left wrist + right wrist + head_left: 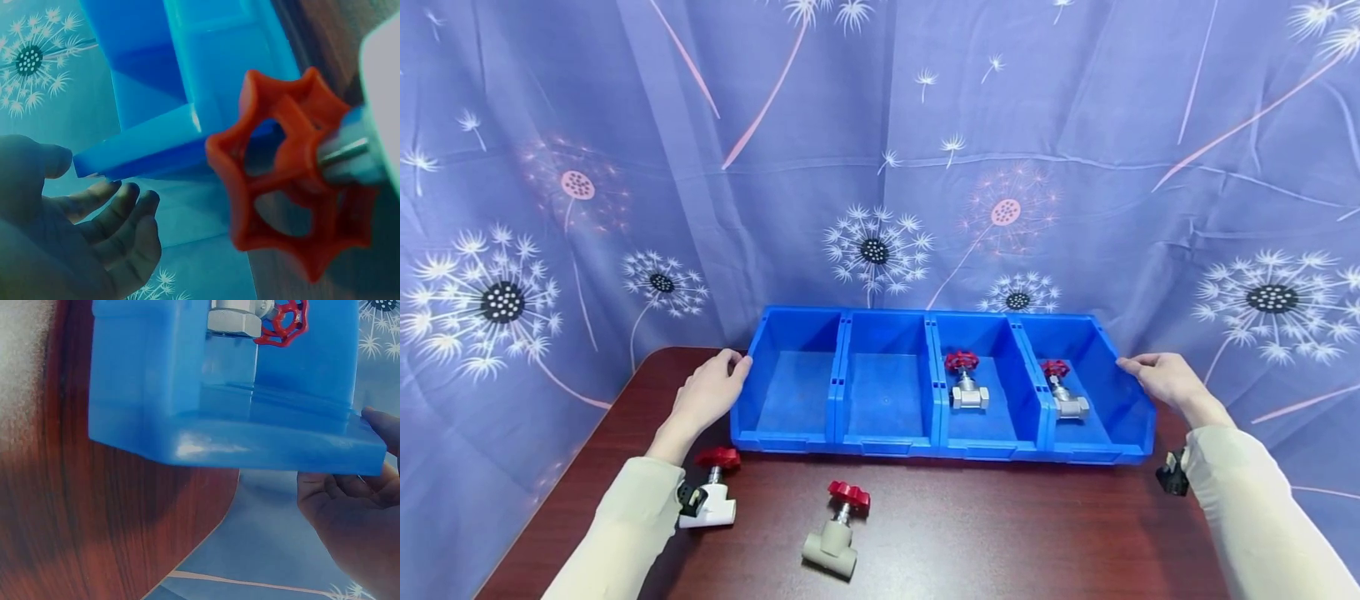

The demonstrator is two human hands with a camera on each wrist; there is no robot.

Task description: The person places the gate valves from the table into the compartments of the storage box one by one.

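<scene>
A broad curtain [880, 100] behind, a brown table [985, 517] below, and there on the table stands the row of blue bins [936, 400], a hand at either end! Right hand [1176, 385]: thumb above, fingers beneath, gripping the outer rim. Left hand [711, 387]: thumb and fingers curl around the opposite edge, and it looks a light pinch.

Here's the danger: hold only the two end walls and the row could sag or part at its joints if lifted unevenly. Slide it nearer and its front could bump the beige tap [833, 540] lying on the table. The white tap [722, 507] sits right by the left sleeve [625, 517]; a dip of that arm might knock it. And a tilt could send the third-bin tap [970, 396] and the fourth-bin tap [1070, 406] skidding into the walls.

Now the count: one curtain, one table, four bins, two hands, four taps, made up of one beige, one white and two metal, and smallest of all, four red wheels [848, 495], one per tap.
</scene>
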